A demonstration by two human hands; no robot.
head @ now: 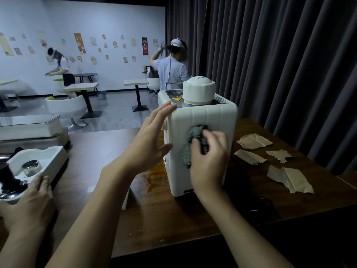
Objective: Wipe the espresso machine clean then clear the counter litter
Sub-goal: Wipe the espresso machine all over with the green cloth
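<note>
espresso machine ×1 | left hand spread flat on its left edge | right hand pinching 1 grey cloth against its side | paper scraps ×4 (torn, brown), right on counter

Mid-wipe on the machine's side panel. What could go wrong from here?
1. The left hand only braces the espresso machine flat, without gripping it; a hard wipe might shift it.
2. The cloth in the right hand hangs low; it could drag through the brown spill by the base and smear the white panel.
3. The paper scraps lie near on the right; a wide stroke may scatter them.
</note>
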